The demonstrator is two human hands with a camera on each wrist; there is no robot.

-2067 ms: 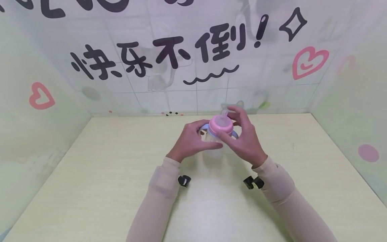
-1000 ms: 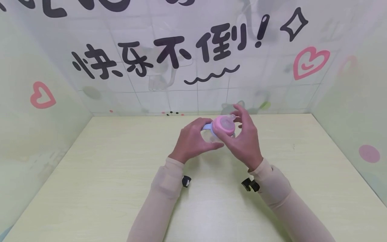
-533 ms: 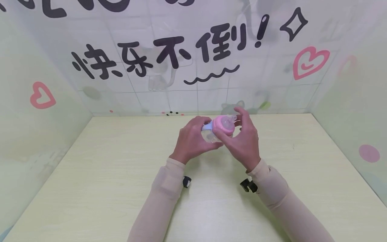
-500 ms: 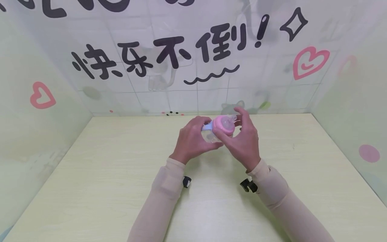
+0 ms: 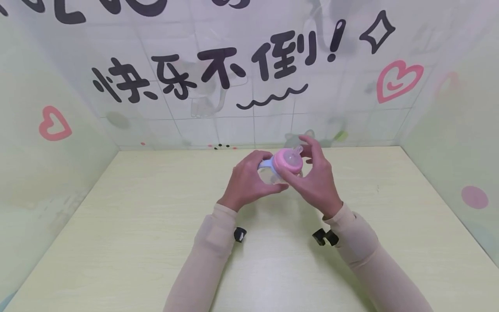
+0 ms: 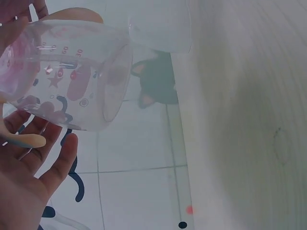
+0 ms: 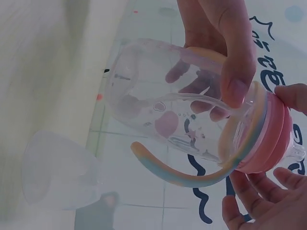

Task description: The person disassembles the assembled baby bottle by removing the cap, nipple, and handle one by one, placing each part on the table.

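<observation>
A clear baby bottle [image 7: 144,91] with printed pink figures is held tilted above the table, its base toward the tabletop. It has a pink screw collar [image 5: 287,161], a clear teat [image 5: 298,150] and pastel curved handles [image 7: 192,179]. My left hand [image 5: 247,182] grips the bottle's body, thumb on the near side and fingers behind, around one handle. My right hand [image 5: 316,184] holds the pink collar between thumb and fingers; its index finger sticks up behind the teat. The right hand's fingers [image 7: 259,196] curve under the collar in the right wrist view.
A translucent dome-shaped cap [image 7: 60,172] stands on the pale wooden table [image 5: 156,242], beyond the bottle in the wrist views. A printed wall covering [image 5: 218,125] rises along the table's back edge, with side panels [image 5: 448,143] left and right.
Over two seconds the bottle has tipped, its collar moving slightly right. In the last half second the teat has swung a little up and left as my right hand shifted.
</observation>
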